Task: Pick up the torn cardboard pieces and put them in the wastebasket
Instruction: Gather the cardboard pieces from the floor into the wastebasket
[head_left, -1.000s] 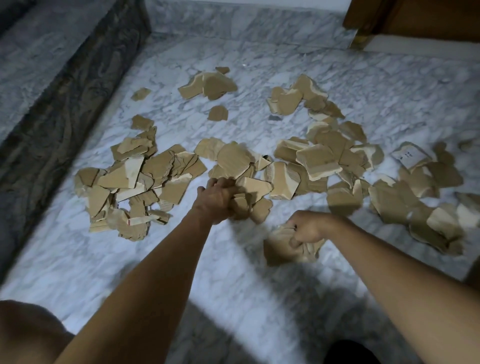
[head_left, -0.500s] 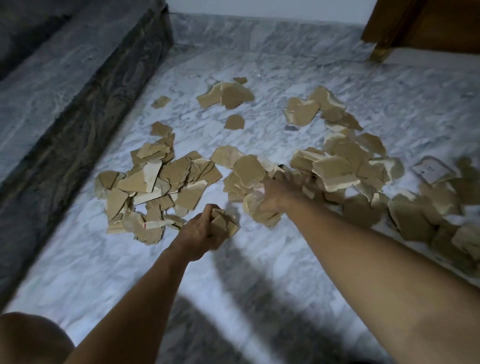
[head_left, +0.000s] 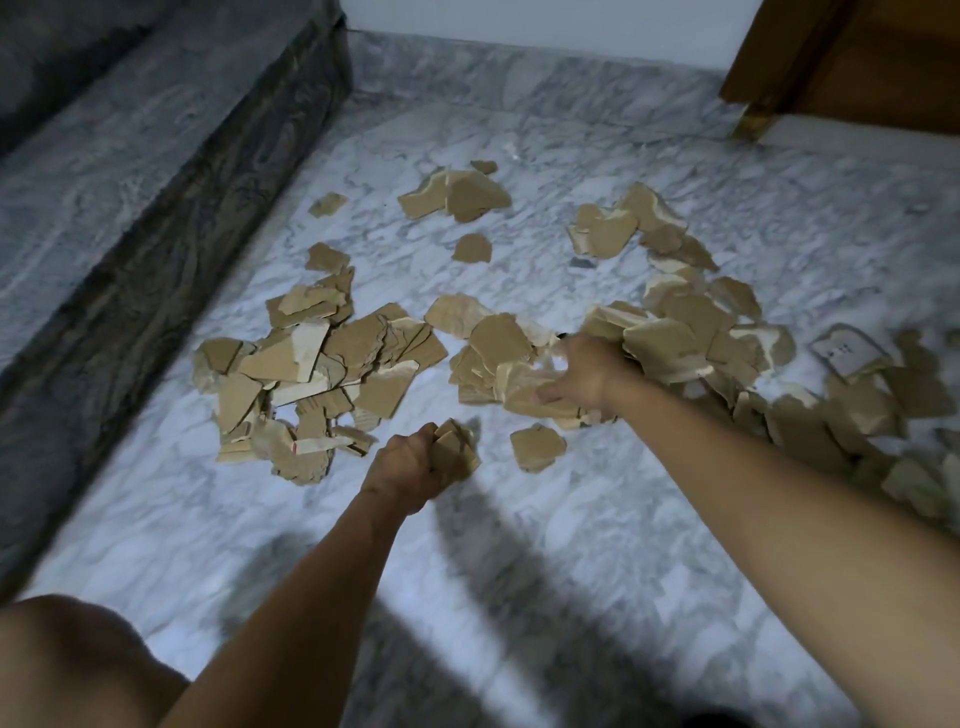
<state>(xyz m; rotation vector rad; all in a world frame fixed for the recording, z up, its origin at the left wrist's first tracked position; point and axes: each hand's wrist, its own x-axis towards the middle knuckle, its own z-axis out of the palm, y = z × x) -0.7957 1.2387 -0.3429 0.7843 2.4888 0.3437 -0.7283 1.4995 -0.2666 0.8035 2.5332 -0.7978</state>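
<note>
Fingers of the left hand (head_left: 410, 465) are curled tight around a small wad of cardboard pieces (head_left: 454, 449); those of the right hand (head_left: 584, 374) clutch a bigger bundle (head_left: 524, 392) at the middle heap. More pieces (head_left: 311, 374) litter the marble floor (head_left: 519, 545) toward its left edge, beside a dark stone step (head_left: 171, 171). One scrap (head_left: 537, 447) lies loose between the arms. A wooden cabinet (head_left: 857, 62) stands at the far right corner. Half a second ago that scrap was not lying there.

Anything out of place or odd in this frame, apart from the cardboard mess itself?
One piece at the right edge of the scatter is pale with small dark print, unlike the plain brown cardboard pieces. No wastebasket is in view. Both the left hand and right hand hold scraps.
</note>
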